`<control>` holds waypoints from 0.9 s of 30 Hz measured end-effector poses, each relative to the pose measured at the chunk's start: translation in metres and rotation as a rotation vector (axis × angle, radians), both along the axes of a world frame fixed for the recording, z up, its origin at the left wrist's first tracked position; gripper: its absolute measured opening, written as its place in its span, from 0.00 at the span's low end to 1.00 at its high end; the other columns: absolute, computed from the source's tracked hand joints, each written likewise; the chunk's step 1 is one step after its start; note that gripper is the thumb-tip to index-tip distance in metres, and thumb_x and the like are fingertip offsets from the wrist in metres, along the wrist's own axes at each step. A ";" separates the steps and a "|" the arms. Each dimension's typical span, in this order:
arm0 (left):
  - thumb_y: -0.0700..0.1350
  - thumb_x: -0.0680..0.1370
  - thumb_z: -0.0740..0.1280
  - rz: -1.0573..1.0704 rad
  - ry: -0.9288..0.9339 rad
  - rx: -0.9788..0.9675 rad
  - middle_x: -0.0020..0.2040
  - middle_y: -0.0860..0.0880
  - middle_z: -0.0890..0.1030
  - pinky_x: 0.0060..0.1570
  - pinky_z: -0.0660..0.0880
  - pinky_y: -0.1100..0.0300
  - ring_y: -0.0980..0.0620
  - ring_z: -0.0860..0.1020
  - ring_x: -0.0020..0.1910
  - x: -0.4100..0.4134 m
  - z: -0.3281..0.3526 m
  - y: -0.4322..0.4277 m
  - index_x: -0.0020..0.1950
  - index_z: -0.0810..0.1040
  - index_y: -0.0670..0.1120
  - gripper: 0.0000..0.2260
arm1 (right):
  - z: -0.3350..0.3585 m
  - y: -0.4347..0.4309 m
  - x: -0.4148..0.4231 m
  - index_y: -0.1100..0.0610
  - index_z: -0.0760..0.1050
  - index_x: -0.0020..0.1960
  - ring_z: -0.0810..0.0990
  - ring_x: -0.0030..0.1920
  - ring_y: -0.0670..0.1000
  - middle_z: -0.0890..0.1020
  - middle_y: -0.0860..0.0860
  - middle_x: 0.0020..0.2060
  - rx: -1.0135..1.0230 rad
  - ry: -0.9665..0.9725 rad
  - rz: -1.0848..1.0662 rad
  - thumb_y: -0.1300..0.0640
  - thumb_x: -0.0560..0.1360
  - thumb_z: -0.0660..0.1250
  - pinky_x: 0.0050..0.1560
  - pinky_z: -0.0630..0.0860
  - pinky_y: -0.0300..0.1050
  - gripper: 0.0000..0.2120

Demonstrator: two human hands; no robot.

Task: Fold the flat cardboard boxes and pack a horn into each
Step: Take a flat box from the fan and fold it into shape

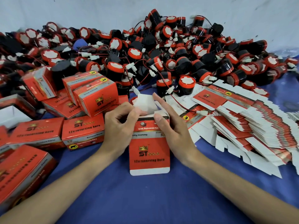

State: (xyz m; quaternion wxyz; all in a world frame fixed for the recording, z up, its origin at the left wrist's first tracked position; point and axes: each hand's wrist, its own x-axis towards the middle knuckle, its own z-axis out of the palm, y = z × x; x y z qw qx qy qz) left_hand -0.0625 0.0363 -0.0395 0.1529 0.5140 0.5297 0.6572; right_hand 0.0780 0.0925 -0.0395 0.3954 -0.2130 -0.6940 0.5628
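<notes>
Both forearms come in from the bottom edge over the blue cloth point(153, 199). Part-folded box point(149, 147) lies flat-side down at centre on the cloth, red printed face up, rounded near flap pointing at the camera.

Hands are close together, one on each side of the box's far end:
- left hand point(119, 125): fingers curled, grips the box by pinching its white end flap point(145, 103) between thumb and fingertips
- right hand point(171, 128): fingers straight, thumb pressed on the box's top face near the far edge, index finger stretched out to touch the raised flap. Not wrapped round anything.

The flap stands up off the far end, blurred.

Left of the hands, folded boxes point(83, 133) lie in a loose pile, some stacked and tilted. One open box point(11, 114) at the far left edge shows a white inside.

Right of the hands, flat boxes point(242, 125) are fanned out in an overlapping stack, white flaps sticking out.

Behind everything is a big heap of horns point(161, 54) — black bodies, red rims, white faces, red and black wires with white plugs — reaching back to the pale wall point(97, 10). The nearest horns sit just beyond the raised flap.
</notes>
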 end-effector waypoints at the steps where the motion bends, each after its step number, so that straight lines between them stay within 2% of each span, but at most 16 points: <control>1: 0.51 0.75 0.62 -0.043 0.002 -0.015 0.36 0.48 0.79 0.40 0.72 0.63 0.54 0.78 0.36 -0.001 0.000 -0.001 0.39 0.79 0.39 0.16 | 0.000 -0.001 -0.002 0.47 0.66 0.72 0.83 0.48 0.46 0.83 0.42 0.51 0.032 0.001 -0.037 0.50 0.77 0.62 0.44 0.79 0.38 0.23; 3: 0.51 0.74 0.63 -0.130 0.062 -0.042 0.42 0.45 0.79 0.43 0.73 0.62 0.52 0.79 0.40 0.000 0.001 -0.002 0.45 0.78 0.40 0.14 | 0.000 -0.002 -0.005 0.48 0.69 0.66 0.81 0.50 0.39 0.80 0.35 0.52 0.071 0.041 -0.127 0.51 0.75 0.64 0.44 0.77 0.32 0.20; 4: 0.51 0.74 0.64 -0.163 0.086 -0.055 0.44 0.45 0.79 0.43 0.73 0.63 0.53 0.78 0.42 0.002 0.001 -0.002 0.47 0.76 0.41 0.13 | 0.000 -0.001 -0.005 0.48 0.70 0.62 0.79 0.51 0.37 0.79 0.36 0.53 0.097 0.058 -0.193 0.51 0.74 0.66 0.46 0.75 0.30 0.17; 7: 0.53 0.74 0.66 -0.170 0.075 -0.083 0.43 0.48 0.78 0.42 0.73 0.63 0.54 0.78 0.41 0.006 0.001 -0.003 0.46 0.75 0.43 0.13 | -0.001 0.004 -0.004 0.52 0.74 0.56 0.77 0.56 0.41 0.76 0.46 0.55 0.223 0.020 -0.335 0.46 0.72 0.67 0.52 0.73 0.33 0.16; 9: 0.53 0.74 0.65 -0.129 0.093 -0.060 0.41 0.48 0.77 0.42 0.73 0.60 0.53 0.78 0.40 0.005 0.000 -0.003 0.43 0.75 0.44 0.12 | -0.002 0.006 -0.004 0.56 0.77 0.55 0.79 0.52 0.45 0.79 0.51 0.52 0.238 0.009 -0.302 0.45 0.72 0.65 0.50 0.75 0.37 0.18; 13: 0.51 0.76 0.64 -0.065 0.175 0.011 0.39 0.52 0.76 0.44 0.70 0.61 0.54 0.76 0.40 0.004 0.001 -0.003 0.38 0.74 0.49 0.09 | -0.002 0.006 -0.002 0.57 0.79 0.48 0.80 0.47 0.45 0.82 0.49 0.46 0.286 0.034 -0.229 0.49 0.74 0.64 0.47 0.74 0.35 0.12; 16: 0.51 0.76 0.64 -0.001 0.220 0.016 0.39 0.50 0.73 0.44 0.69 0.63 0.54 0.74 0.39 0.006 0.001 -0.004 0.36 0.71 0.51 0.10 | -0.001 0.005 -0.003 0.50 0.78 0.43 0.77 0.54 0.42 0.78 0.48 0.54 0.246 -0.023 -0.248 0.47 0.74 0.66 0.49 0.73 0.33 0.07; 18: 0.53 0.76 0.64 0.030 0.209 0.005 0.40 0.49 0.72 0.44 0.69 0.64 0.54 0.73 0.39 0.006 -0.002 -0.004 0.37 0.72 0.49 0.11 | -0.002 0.005 -0.003 0.45 0.77 0.43 0.73 0.60 0.36 0.74 0.43 0.60 0.223 -0.058 -0.253 0.48 0.73 0.65 0.51 0.71 0.28 0.04; 20: 0.53 0.75 0.64 0.045 0.178 0.005 0.41 0.49 0.74 0.44 0.70 0.65 0.56 0.74 0.40 0.006 -0.004 -0.004 0.42 0.73 0.45 0.12 | -0.002 0.005 -0.003 0.44 0.78 0.44 0.73 0.61 0.35 0.74 0.39 0.60 0.214 -0.049 -0.240 0.49 0.73 0.65 0.52 0.71 0.27 0.03; 24: 0.53 0.73 0.66 0.041 0.096 0.009 0.46 0.48 0.74 0.49 0.71 0.64 0.54 0.75 0.46 0.009 -0.002 -0.005 0.52 0.69 0.48 0.13 | 0.001 0.005 -0.004 0.50 0.75 0.53 0.80 0.50 0.40 0.79 0.41 0.51 0.179 0.060 -0.194 0.54 0.75 0.65 0.46 0.75 0.35 0.07; 27: 0.53 0.72 0.67 0.020 0.023 0.014 0.53 0.41 0.72 0.52 0.74 0.60 0.51 0.78 0.51 0.011 -0.001 -0.004 0.55 0.65 0.53 0.16 | 0.000 0.005 -0.004 0.50 0.72 0.57 0.79 0.48 0.41 0.79 0.44 0.47 0.268 0.046 -0.212 0.57 0.76 0.64 0.49 0.74 0.35 0.10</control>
